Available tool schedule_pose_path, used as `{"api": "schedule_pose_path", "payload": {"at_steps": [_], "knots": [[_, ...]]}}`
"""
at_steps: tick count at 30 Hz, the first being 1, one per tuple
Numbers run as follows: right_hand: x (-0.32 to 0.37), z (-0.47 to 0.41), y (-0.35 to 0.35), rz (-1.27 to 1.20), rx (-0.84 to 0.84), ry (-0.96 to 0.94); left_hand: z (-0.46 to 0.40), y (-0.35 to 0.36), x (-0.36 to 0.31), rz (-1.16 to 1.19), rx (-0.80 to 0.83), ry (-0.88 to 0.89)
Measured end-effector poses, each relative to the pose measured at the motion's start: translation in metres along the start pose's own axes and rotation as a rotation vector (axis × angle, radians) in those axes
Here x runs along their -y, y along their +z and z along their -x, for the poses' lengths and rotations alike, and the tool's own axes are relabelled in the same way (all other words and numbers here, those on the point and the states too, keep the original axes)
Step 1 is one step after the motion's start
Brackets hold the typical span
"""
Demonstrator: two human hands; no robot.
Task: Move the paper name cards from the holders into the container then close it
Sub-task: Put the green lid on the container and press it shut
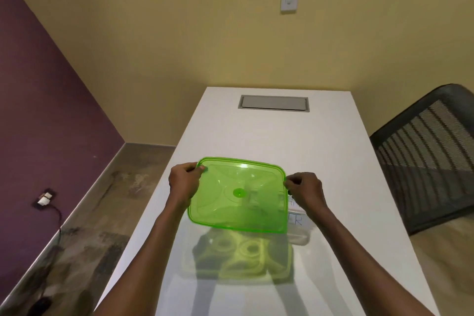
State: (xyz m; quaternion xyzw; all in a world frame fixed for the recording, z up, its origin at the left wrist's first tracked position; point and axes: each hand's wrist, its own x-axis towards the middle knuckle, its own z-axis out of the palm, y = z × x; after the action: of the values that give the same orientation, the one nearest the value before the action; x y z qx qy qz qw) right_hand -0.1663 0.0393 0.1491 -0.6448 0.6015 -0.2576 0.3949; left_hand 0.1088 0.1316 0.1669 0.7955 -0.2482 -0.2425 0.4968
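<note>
Both grips pinch the green lid, left hand on its far-left corner, right hand on the right edge, holding it tilted above the desk. Its long side runs left to right; the container sits just below and right, mostly hidden, with paper cards peeking out, their handwriting too blurred to read.

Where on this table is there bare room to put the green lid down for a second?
Bare white table runs between the lid's far edge and the grey hatch; that is the largest free patch. A narrower strip lies left of the left hand. It is crowded beneath the lid and by the right hand, where the container and paper cards sit.
</note>
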Motion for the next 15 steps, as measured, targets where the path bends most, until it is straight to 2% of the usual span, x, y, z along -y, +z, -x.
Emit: {"api": "schedule_pose_path", "payload": {"at_steps": [8,12,15], "knots": [[-0.009,-0.008,-0.066,-0.333,0.023,0.079,0.034,0.042,-0.054,0.077,-0.088,0.061],[-0.022,-0.007,-0.09,-0.347,-0.002,0.236,0.05,0.059,-0.069,0.118,-0.186,0.112],[-0.029,-0.009,-0.102,-0.432,0.094,0.321,0.06,0.067,-0.08,0.195,-0.198,0.229]]}}
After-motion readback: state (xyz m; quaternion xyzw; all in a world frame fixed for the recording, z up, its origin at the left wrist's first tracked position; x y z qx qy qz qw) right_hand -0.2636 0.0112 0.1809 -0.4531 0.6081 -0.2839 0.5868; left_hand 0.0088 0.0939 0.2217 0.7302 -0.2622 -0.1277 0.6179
